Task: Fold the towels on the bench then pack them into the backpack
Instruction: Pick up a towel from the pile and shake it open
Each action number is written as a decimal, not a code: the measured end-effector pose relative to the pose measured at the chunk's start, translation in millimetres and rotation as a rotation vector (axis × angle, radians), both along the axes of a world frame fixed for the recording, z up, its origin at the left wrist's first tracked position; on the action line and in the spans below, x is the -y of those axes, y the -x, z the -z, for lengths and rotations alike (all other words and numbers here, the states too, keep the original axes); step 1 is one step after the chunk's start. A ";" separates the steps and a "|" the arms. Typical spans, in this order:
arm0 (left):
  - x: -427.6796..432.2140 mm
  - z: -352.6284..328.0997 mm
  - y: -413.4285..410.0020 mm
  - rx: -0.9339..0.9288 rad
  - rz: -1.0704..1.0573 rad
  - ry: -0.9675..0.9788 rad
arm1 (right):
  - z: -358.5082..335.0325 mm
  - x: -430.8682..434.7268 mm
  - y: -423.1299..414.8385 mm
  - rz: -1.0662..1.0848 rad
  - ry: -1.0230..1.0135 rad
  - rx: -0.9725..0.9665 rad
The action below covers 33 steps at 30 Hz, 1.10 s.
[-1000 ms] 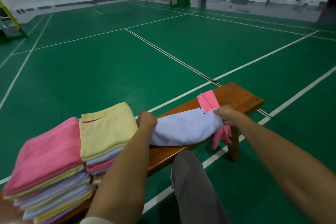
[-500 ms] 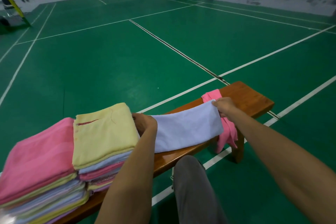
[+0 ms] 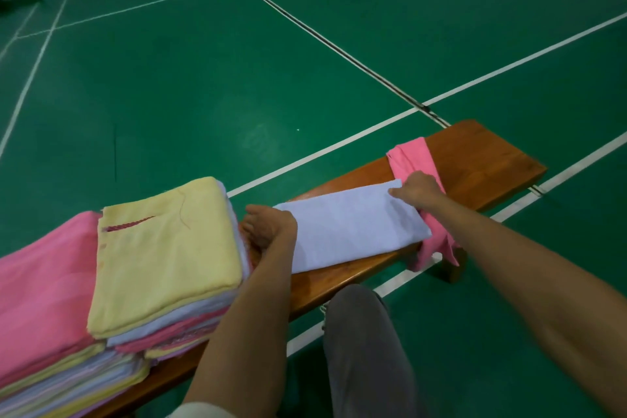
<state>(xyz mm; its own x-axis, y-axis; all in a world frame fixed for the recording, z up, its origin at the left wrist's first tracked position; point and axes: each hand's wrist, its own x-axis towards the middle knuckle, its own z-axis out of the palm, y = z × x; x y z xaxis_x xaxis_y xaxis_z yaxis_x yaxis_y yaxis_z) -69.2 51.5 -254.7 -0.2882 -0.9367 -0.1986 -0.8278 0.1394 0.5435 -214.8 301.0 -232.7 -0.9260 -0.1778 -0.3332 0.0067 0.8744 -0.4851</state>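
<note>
Before you lies a green sports court floor (image 3: 203,85) marked with white lines, and across it, running from lower left to upper right, stands a brown wooden bench (image 3: 481,159). At your left on the bench sit two stacks of folded towels: the nearer-left stack (image 3: 44,299) is topped by a pink towel over yellow, white and lilac layers, and just beside it, touching it, the second stack (image 3: 166,248) is topped by a yellow towel with a short red stitched mark, over white and pink layers. In the middle of the bench lies a pale lilac towel (image 3: 353,224), folded into a long flat strip and lying flat on the wood. At its far end a pink towel (image 3: 414,159) lies unfolded across the bench, one part hanging over the near edge toward the floor. Your left hand (image 3: 271,226) rests on the left end of the lilac strip, just beside the yellow-topped stack, fingers curled over the cloth's end and holding it. Your right hand (image 3: 417,190) is at the right end of the strip, fingers bent and pinching the far corner, partly over the pink towel. Your knee, in grey trousers (image 3: 366,343), shows below the bench edge between your forearms. No backpack shows in this view.
</note>
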 end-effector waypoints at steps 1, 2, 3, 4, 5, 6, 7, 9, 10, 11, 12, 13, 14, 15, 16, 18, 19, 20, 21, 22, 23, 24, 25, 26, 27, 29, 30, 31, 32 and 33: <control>-4.6 3.0 -2.1 0.037 0.083 0.085 | -2.0 4.7 -3.2 -0.039 -0.056 -0.028; -9.3 7.8 -4.3 0.068 0.200 0.189 | -2.7 9.9 -6.5 -0.080 -0.105 -0.052; -14.1 12.6 -6.0 0.100 0.343 0.280 | -3.8 15.8 -9.9 -0.112 -0.152 -0.064; -18.2 19.0 -7.4 0.131 0.491 0.339 | -2.7 21.7 -13.3 -0.143 -0.201 -0.067; -22.3 25.5 -7.5 0.141 0.624 0.350 | -3.1 26.9 -17.3 -0.166 -0.244 -0.056; -27.4 31.1 -7.7 0.140 0.728 0.321 | -1.6 31.3 -20.6 -0.173 -0.272 -0.042; -32.3 37.8 -8.5 0.146 0.802 0.283 | 1.1 34.9 -23.8 -0.164 -0.287 -0.028; -41.1 49.2 -12.8 0.164 0.896 0.260 | 6.8 38.0 -27.7 -0.106 -0.264 -0.003; -43.5 53.8 -14.2 0.166 0.916 0.270 | 9.3 37.8 -28.1 -0.081 -0.230 0.008; -44.4 57.2 -15.7 0.164 0.920 0.280 | 12.0 36.9 -29.1 -0.065 -0.199 0.026; -44.3 58.9 -16.8 0.169 0.916 0.290 | 14.4 35.2 -30.1 -0.051 -0.177 0.035; -44.0 58.8 -16.4 0.177 0.911 0.305 | 16.1 33.3 -30.0 -0.047 -0.165 0.037; -43.9 57.9 -15.5 0.184 0.907 0.311 | 16.2 31.0 -30.3 -0.050 -0.154 0.042; -44.5 57.0 -15.0 0.192 0.902 0.308 | 15.2 29.4 -31.3 -0.053 -0.143 0.056; -46.0 56.0 -14.5 0.201 0.896 0.300 | 13.7 28.4 -31.0 -0.056 -0.128 0.065; -48.9 54.7 -14.0 0.220 0.876 0.282 | 9.2 28.2 -27.7 -0.056 -0.081 0.070; -49.6 53.3 -13.6 0.224 0.857 0.257 | 5.1 28.5 -26.3 -0.064 -0.044 0.068; -50.8 51.3 -13.1 0.230 0.843 0.231 | 0.4 28.9 -24.6 -0.072 0.004 0.066; -53.4 48.9 -12.5 0.236 0.841 0.207 | -5.0 29.1 -23.9 -0.081 0.063 0.061; -57.8 45.9 -11.6 0.240 0.849 0.186 | -10.3 29.8 -23.5 -0.087 0.128 0.051; -63.0 42.9 -9.8 0.240 0.864 0.163 | -18.0 30.9 -25.7 -0.093 0.190 0.035; -67.8 41.9 -6.6 0.242 0.886 0.139 | -25.2 33.2 -27.8 -0.097 0.239 0.020; -71.3 39.4 -0.9 0.241 0.912 0.092 | -31.9 36.6 -30.7 -0.110 0.265 0.000; -73.0 35.9 6.5 0.226 0.938 0.029 | -36.8 40.4 -33.0 -0.128 0.271 -0.018; -72.7 30.6 14.0 0.188 0.944 -0.034 | -40.5 45.1 -36.7 -0.143 0.265 -0.037; -66.7 18.7 27.4 0.014 0.874 -0.098 | -45.9 54.9 -44.7 -0.138 0.251 -0.083; -61.6 12.0 30.1 -0.111 0.812 -0.109 | -47.2 60.7 -50.3 -0.131 0.241 -0.096; -56.5 7.5 29.8 -0.231 0.745 -0.128 | -48.6 67.4 -56.7 -0.128 0.232 -0.103; -53.7 3.0 27.6 -0.324 0.686 -0.182 | -49.4 76.0 -63.7 -0.116 0.227 -0.096; -52.2 -1.6 23.6 -0.384 0.638 -0.280 | -50.0 85.5 -72.2 -0.103 0.223 -0.080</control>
